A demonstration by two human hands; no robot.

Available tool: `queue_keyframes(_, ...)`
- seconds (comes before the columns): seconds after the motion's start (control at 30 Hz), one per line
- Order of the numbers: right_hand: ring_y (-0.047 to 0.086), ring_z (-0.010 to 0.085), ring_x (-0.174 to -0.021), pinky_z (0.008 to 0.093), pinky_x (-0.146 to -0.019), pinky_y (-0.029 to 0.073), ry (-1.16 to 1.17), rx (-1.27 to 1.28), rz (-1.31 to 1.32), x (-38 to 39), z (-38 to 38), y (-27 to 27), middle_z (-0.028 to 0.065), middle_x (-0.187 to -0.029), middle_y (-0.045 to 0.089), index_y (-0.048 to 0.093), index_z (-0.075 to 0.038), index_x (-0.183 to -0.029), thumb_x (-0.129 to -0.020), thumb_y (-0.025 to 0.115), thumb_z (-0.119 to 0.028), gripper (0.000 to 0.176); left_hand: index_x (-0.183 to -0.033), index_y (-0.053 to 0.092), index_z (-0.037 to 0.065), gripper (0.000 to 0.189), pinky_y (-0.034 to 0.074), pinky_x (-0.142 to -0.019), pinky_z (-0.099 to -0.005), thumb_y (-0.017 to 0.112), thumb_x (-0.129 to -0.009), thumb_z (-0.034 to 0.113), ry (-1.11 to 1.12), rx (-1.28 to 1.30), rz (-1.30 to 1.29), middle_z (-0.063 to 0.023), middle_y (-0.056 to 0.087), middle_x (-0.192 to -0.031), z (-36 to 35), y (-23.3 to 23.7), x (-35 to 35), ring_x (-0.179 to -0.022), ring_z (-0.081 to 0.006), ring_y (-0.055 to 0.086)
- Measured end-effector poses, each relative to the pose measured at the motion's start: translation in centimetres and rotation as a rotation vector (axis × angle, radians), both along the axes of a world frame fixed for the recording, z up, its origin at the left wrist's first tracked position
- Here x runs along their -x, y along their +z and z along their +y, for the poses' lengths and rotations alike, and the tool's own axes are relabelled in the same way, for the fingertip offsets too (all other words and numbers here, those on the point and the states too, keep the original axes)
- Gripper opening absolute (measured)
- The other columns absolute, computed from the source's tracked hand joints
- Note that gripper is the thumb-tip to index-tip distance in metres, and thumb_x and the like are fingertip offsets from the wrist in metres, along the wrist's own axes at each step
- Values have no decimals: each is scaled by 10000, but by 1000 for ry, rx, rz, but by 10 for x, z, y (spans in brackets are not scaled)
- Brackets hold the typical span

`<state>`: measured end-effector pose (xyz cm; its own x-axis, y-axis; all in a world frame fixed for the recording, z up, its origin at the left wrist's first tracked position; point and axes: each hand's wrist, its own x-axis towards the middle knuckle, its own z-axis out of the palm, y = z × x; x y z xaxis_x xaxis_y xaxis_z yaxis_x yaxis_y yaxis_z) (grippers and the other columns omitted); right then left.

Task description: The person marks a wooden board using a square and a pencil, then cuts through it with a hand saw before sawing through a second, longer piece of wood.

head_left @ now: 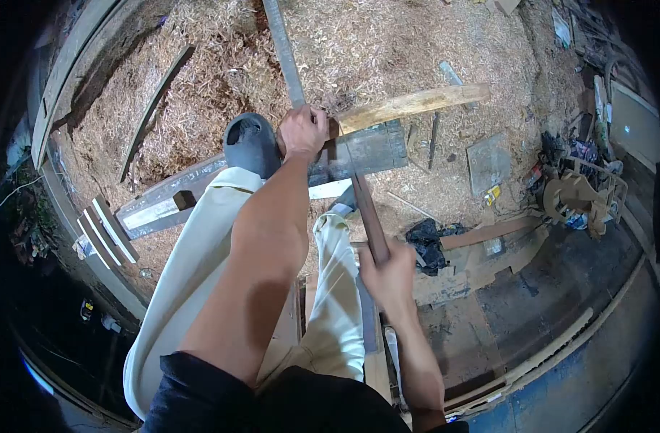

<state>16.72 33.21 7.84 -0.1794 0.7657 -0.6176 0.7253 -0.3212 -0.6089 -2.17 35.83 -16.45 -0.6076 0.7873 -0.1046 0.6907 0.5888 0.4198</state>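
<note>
My left hand (302, 131) is closed over the left end of a pale, slightly curved piece of wood (416, 103) and presses it onto a dark plank (377, 148). In my right hand (390, 278) is a saw (371, 216), gripped at its near end. Its long brown body points away from me, and the thin far part meets the wood just right of my left hand. The saw is seen nearly edge-on, so its teeth cannot be made out. A dark grey shoe (249, 148) rests beside my left hand, on the plank.
Wood shavings (387, 43) cover the ground. A long grey strip (283, 50) runs away from my left hand. A dark curved strip (155, 112) and stacked short slats (106, 231) lie left. At right are a square board (488, 164), a black plastic bag (425, 245) and piled clutter (579, 191).
</note>
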Motion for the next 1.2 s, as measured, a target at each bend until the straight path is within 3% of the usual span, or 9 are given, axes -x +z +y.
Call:
queue_keyframes(0.13, 549, 219, -449, 351, -484, 427, -60, 72, -9, -19, -17, 18, 167, -519, 540, 594, 65, -706, -754, 651, -97, 179, -667, 590, 20, 244, 516, -664, -435, 518, -810, 202, -25, -51, 13, -174, 628, -698, 0, -2, 1, -676, -351, 614)
queue_keyframes(0.33, 597, 323, -481, 390, -496, 447, 56, -117, 29, 55, 48, -85, 231, -537, 546, 595, 89, -689, -757, 635, -159, 259, -657, 588, 18, 244, 518, -654, -431, 522, -806, 200, -19, -37, 25, -174, 631, -712, 4, 0, 3, -677, -342, 618)
queue_keyframes(0.53, 581, 130, -508, 316, -492, 442, -5, 13, 4, -13, -11, 17, 172, -560, 572, 659, 51, -858, -753, 634, -74, 165, -664, 580, 18, 242, 509, -630, -453, 527, -805, 207, 4, -17, -15, -194, 617, -701, 2, 5, -2, -657, -355, 611)
queue_keyframes(0.67, 550, 116, -486, 311, -484, 435, -3, 24, -20, -19, -16, 6, 159, -539, 555, 660, 48, -824, -752, 640, -57, 129, -678, 586, 18, 237, 501, -615, -456, 526, -807, 208, -32, -56, -4, -198, 615, -709, -1, -3, 1, -653, -361, 608)
queue_keyframes(0.73, 572, 176, -470, 344, -478, 434, 45, -98, 3, 15, 10, -43, 185, -534, 556, 647, 63, -765, -763, 637, -101, 165, -679, 588, 19, 234, 499, -613, -455, 527, -808, 204, -24, -11, -24, -198, 614, -713, 1, -1, 0, -656, -362, 607)
queue_keyframes(0.8, 606, 445, -655, 451, -583, 502, 63, 48, -21, 54, 49, -81, 290, -660, 582, 650, 79, -864, -767, 628, -189, 287, -678, 587, 20, 235, 498, -627, -455, 521, -813, 201, -34, -68, -5, -197, 614, -719, 0, -4, 2, -667, -364, 605)
queue_keyframes(0.9, 610, 446, -679, 453, -595, 503, 75, 77, 8, 60, 63, -82, 292, -662, 584, 650, 79, -834, -776, 621, -205, 291, -674, 581, 19, 244, 497, -647, -456, 511, -818, 203, -37, -74, -42, -193, 616, -721, 0, -1, 3, -684, -363, 608)
queue_keyframes(1.03, 583, 220, -477, 347, -494, 444, 7, 0, 24, 2, 6, 6, 177, -535, 551, 637, 53, -725, -739, 662, -93, 148, -673, 582, 19, 258, 501, -663, -451, 506, -820, 217, 7, 28, -65, -190, 622, -731, 3, 4, 2, -700, -361, 613)
queue_keyframes(1.2, 546, 194, -450, 343, -484, 435, 8, 30, -35, -1, 1, 1, 149, -534, 565, 645, 49, -756, -760, 648, -113, 162, -662, 583, 26, 251, 508, -668, -446, 518, -812, 216, 4, -20, -56, -182, 622, -715, 4, 4, 0, -695, -354, 618)
